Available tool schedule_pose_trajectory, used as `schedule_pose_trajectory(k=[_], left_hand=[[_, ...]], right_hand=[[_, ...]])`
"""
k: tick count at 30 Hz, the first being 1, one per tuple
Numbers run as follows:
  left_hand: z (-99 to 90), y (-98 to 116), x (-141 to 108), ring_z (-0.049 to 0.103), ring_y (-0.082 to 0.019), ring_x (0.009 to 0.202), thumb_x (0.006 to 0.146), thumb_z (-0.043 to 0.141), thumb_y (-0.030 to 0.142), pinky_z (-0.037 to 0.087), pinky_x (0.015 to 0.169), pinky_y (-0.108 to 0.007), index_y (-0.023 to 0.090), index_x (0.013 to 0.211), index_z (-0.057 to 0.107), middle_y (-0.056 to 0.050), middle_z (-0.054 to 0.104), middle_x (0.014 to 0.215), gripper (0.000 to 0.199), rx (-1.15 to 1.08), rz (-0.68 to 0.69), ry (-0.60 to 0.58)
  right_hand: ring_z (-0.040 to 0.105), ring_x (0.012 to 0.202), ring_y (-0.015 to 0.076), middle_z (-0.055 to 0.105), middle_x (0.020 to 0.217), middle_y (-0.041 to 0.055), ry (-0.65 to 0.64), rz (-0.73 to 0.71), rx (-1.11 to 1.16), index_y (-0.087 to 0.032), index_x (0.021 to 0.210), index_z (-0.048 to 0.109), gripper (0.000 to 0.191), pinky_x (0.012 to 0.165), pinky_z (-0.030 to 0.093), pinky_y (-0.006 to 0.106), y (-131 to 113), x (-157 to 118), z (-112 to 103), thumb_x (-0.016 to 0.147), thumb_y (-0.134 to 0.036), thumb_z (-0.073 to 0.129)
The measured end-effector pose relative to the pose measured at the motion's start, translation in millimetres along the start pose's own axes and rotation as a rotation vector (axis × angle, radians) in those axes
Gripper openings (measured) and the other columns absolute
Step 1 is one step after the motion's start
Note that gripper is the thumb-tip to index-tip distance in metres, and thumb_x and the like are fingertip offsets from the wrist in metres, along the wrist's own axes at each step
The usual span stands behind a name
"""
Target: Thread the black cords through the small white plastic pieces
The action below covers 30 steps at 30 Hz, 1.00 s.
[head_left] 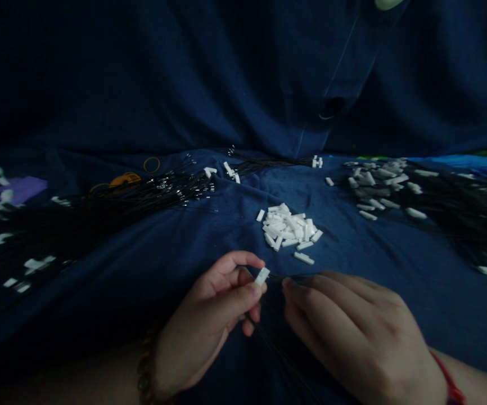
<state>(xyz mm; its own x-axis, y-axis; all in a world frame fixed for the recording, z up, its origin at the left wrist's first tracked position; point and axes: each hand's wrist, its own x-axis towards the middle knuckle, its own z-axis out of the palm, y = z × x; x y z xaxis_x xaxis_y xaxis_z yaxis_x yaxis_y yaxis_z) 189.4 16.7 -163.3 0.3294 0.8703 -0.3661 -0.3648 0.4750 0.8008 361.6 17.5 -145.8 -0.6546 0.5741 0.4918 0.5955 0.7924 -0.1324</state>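
Between the thumb and fingers of my left hand is a small white plastic connector housing. My right hand is closed beside it, thumb and forefinger pinching a thin black wire whose end meets the connector or lies right against it; I cannot tell which. More thin black wires trail down below the hands. Just beyond the hands lies a loose pile of white connector housings on dark blue cloth.
At the left, a bundle of black wires with shiny metal tips lies near an orange coil and a purple piece. Wires with white connectors are heaped at the right. A smaller wire bundle lies at the back.
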Motion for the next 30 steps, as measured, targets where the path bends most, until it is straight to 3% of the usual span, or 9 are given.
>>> schedule_pose_trajectory(k=[5,14,17,19,22,24,26,28,30], left_hand=[[-1.4,-3,-1,0.046,-0.008,0.057,0.076,0.054,0.018,0.037,0.048,-0.018,0.02,0.09,0.054,0.002,0.05,0.068,0.014,0.091,0.033,0.014],[-1.9,-4,-1,0.047,-0.009,0.058,0.075,0.057,0.019,0.038,0.049,-0.02,0.019,0.087,0.057,0.001,0.052,0.066,0.012,0.131,0.07,0.014],[0.2,-1,-1,0.047,-0.009,0.056,0.073,0.058,0.017,0.036,0.048,-0.019,0.018,0.086,0.058,0.001,0.052,0.066,0.013,0.039,0.059,0.036],[0.3,1,-1,0.047,-0.008,0.056,0.073,0.058,0.014,0.035,0.047,-0.018,0.018,0.086,0.058,0.001,0.053,0.068,0.014,-0.035,0.065,0.062],[-2.0,3,0,0.05,-0.008,0.059,0.075,0.056,0.013,0.037,0.052,-0.019,0.019,0.089,0.058,0.0,0.056,0.072,0.015,-0.092,0.102,0.069],[-4.0,3,1,0.051,-0.009,0.063,0.076,0.055,0.012,0.039,0.059,-0.02,0.019,0.09,0.057,-0.001,0.057,0.073,0.016,-0.115,0.129,0.046],[-5.1,4,0,0.053,-0.011,0.068,0.076,0.054,0.011,0.04,0.064,-0.022,0.019,0.093,0.057,-0.002,0.058,0.074,0.019,-0.15,0.15,0.019],[-4.6,5,-1,0.054,-0.012,0.071,0.077,0.052,0.011,0.041,0.067,-0.024,0.02,0.098,0.055,-0.002,0.058,0.074,0.022,-0.195,0.161,0.014],[-2.6,6,-3,0.055,-0.013,0.074,0.079,0.05,0.011,0.042,0.072,-0.027,0.021,0.102,0.052,-0.001,0.058,0.074,0.025,-0.235,0.174,0.028]], right_hand=[[0.045,0.061,0.0138,0.053,0.07,0.003,-0.026,0.02,-0.01,-0.012,0.078,0.053,0.008,0.055,0.034,0.027,-2,0,3,0.083,-0.01,0.046],[0.036,0.054,0.0131,0.043,0.061,0.0013,-0.028,0.024,-0.009,-0.014,0.066,0.047,0.019,0.051,0.026,0.027,-3,4,8,0.083,-0.009,0.042],[0.042,0.059,0.0135,0.046,0.063,0.0014,-0.02,0.088,0.003,-0.014,0.07,0.049,0.012,0.054,0.032,0.026,1,8,2,0.082,-0.015,0.048],[0.048,0.074,0.0165,0.052,0.078,0.0042,-0.034,0.169,0.051,-0.014,0.084,0.053,0.007,0.065,0.038,0.028,7,11,-6,0.078,-0.019,0.053],[0.05,0.089,0.0161,0.054,0.095,0.0041,-0.211,0.372,0.404,-0.017,0.099,0.051,0.025,0.078,0.04,0.029,21,15,-21,0.075,-0.015,0.056],[0.053,0.081,0.0124,0.056,0.087,0.0024,-0.4,0.558,0.919,-0.016,0.1,0.051,0.026,0.073,0.041,0.025,32,17,-26,0.075,-0.011,0.055],[0.054,0.068,0.0104,0.055,0.075,0.001,-0.505,0.704,1.427,-0.013,0.1,0.052,0.028,0.063,0.042,0.021,43,17,-25,0.073,-0.013,0.058],[0.053,0.059,0.0087,0.052,0.067,-0.0015,-0.473,0.785,1.713,-0.012,0.104,0.051,0.035,0.059,0.043,0.021,52,16,-18,0.071,-0.018,0.061],[0.049,0.051,0.0051,0.046,0.062,-0.0054,-0.379,0.813,1.791,-0.015,0.106,0.05,0.037,0.065,0.045,0.025,58,14,-8,0.072,-0.025,0.061]])
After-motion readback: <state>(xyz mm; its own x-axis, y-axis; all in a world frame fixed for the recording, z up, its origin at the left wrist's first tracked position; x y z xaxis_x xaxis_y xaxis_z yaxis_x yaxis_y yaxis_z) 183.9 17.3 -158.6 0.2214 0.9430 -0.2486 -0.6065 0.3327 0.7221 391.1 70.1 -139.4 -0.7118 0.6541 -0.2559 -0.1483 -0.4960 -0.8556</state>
